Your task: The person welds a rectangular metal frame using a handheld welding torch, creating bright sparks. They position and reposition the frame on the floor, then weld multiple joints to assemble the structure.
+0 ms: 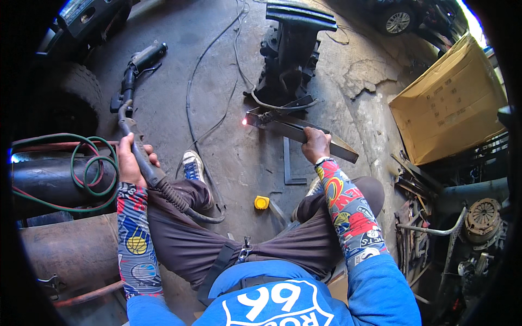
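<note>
My left hand (136, 157) is wrapped round the grey ribbed handle of a welding torch (145, 163), whose cable loops down over my leg; a black tool (142, 61) shows beyond its upper end. My right hand (317, 143) grips a dark steel bar (342, 150), its far left end glowing red beside a black vise-like stand (289, 43). A grey hose (277, 107) lies across that end. Below the bar a steel square (293, 180) lies on the concrete floor. A yellow tape measure (261, 202) sits between my feet.
At left are a tire (70, 103), cylinders (65, 239) and green-red hoses (98, 174). Cables (191, 103) run over the floor. A large cardboard sheet (446, 103) leans at right above scrap metal and a round metal plate (484, 223). A car wheel (398, 23) shows at back.
</note>
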### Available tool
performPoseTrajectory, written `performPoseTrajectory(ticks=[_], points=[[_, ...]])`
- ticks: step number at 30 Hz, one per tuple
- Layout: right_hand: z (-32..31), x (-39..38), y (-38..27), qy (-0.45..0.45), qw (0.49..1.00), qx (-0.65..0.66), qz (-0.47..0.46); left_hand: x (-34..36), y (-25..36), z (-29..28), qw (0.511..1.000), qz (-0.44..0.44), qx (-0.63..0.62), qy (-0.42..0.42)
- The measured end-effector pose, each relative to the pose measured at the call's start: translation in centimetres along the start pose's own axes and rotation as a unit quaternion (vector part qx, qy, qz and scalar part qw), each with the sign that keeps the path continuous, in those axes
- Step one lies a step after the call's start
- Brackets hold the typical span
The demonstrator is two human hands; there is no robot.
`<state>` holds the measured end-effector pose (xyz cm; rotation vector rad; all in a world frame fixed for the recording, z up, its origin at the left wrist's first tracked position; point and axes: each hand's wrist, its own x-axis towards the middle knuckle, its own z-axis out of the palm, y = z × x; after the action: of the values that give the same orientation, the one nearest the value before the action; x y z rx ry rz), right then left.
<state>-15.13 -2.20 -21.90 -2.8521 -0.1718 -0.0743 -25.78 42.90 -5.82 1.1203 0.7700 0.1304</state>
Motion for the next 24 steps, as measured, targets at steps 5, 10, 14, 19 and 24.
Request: performPoseTrajectory(ticks=[5, 10, 14, 19, 24], points=[[1.5, -2.6, -0.4, 0.012, 1.000, 0.001, -0.006, -0.1, 0.1, -0.9, 0.999, 0.028, -0.007, 0.021], [-1.3, -0.8, -0.3, 0.033, 0.999, 0.000, 0.003, -0.4, 0.2, 0.6, 0.999, 0.016, -0.025, 0.016], [-4.4, 1.1, -1.0, 0.010, 1.000, 0.009, 0.012, -0.4, 0.2, 2.0, 1.000, 0.017, -0.011, 0.014], [-7.0, 1.9, -2.7, -0.053, 0.998, 0.037, -0.002, -0.3, 0.4, 3.3, 1.000, 0.021, 0.002, 0.001], [-7.7, 2.4, -4.9, -0.135, 0.987, 0.089, 0.010, -0.4, 0.5, 4.0, 1.000, 0.011, 0.008, -0.005]])
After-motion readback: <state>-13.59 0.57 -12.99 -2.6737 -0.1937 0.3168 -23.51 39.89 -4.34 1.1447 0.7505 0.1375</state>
